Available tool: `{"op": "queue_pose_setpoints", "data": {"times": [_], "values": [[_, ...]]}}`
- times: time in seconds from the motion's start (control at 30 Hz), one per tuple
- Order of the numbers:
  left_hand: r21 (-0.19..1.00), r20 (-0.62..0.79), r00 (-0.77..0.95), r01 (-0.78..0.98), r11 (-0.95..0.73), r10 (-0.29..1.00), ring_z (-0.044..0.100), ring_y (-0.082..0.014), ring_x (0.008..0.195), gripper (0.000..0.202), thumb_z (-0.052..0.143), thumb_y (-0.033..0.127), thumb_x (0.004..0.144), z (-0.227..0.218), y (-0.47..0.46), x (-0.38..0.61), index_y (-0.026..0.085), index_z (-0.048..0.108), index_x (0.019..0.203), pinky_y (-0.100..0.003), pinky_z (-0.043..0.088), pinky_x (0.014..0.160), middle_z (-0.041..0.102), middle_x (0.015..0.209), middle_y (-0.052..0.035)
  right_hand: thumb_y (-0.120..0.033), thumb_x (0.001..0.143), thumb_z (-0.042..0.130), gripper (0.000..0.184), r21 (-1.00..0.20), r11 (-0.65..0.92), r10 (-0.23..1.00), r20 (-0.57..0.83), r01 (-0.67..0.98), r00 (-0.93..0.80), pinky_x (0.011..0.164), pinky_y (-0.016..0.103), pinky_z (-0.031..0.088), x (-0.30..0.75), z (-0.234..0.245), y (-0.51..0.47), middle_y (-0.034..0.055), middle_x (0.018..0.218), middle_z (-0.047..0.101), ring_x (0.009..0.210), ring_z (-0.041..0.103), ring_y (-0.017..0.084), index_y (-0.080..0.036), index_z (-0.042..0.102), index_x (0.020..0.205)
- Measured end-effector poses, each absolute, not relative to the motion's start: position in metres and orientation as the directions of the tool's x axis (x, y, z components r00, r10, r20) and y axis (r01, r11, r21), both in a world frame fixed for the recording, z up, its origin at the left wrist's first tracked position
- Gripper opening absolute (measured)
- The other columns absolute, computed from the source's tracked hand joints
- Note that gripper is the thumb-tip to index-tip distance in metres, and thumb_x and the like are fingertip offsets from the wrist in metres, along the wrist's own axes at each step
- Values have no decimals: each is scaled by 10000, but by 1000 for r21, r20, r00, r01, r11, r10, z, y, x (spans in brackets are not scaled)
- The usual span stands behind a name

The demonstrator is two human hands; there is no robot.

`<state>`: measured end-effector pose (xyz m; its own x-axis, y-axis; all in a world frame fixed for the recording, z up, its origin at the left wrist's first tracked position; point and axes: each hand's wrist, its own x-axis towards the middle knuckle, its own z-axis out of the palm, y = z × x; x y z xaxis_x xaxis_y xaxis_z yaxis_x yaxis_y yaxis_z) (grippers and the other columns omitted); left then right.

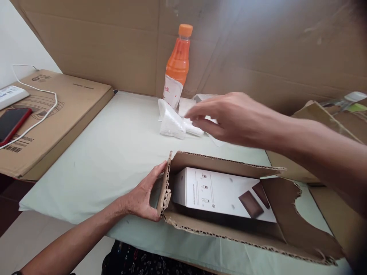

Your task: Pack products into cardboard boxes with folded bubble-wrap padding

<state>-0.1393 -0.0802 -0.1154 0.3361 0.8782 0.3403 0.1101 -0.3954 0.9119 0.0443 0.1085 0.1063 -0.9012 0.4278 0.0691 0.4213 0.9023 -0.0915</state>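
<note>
A torn-edged cardboard box (226, 236) lies on the pale cloth, its top side open. Inside rests a white printed carton (218, 191) with a picture of brown blocks on it. My left hand (143, 194) grips the box's left end wall, thumb at the near corner and fingers at the far one. Above and beyond the box hangs my right hand (220, 112), slightly blurred, its fingers bent and a gap between thumb and forefinger. Just beyond its fingertips lie crumpled white bubble-wrap packets (172, 122); whether the fingers touch them is unclear.
An orange drink bottle (177, 65) stands behind the packets, against a tall cardboard wall (114, 46). At left a flat carton (71, 103) carries a phone (14, 122), a white cable (51, 109) and a white power strip (11, 95). Another opened carton (312, 118) stands at right.
</note>
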Motion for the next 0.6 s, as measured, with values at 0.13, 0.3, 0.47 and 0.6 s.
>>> {"op": "queue_pose_setpoints", "data": {"times": [0.13,0.3,0.47,0.6], "values": [[917,334,330,105,-386,883,191,-442,1569,1250,792,639,707,-122,-81,-140,360,24,1653,-579,171,1292,171,1723,-72,-65,846,584,595,101,895,445,-197,434,-873,771,371,497,-24,60,162,57,904,724,892,674,248,-283,588,1400],[905,244,377,242,-349,893,187,-462,1569,1411,884,565,621,-125,-82,-142,360,-65,1645,-613,219,1277,132,1735,-103,51,765,592,296,130,852,522,-268,507,-810,834,399,496,-75,17,190,29,712,651,869,685,237,-169,714,921],[890,264,370,262,-373,891,187,-461,1570,1382,864,563,643,-120,-83,-141,365,-68,1645,-650,230,1265,149,1733,-104,-26,801,595,201,61,829,559,-49,556,-828,791,377,503,-23,50,206,13,690,613,771,656,203,-186,707,852],[901,306,330,205,-384,893,226,-431,1568,1268,825,530,704,-110,-83,-139,405,-17,1643,-620,253,1269,167,1730,-67,-134,877,565,232,-185,801,596,156,569,-788,754,321,508,80,76,194,-26,709,636,657,607,132,-203,746,1005]]}}
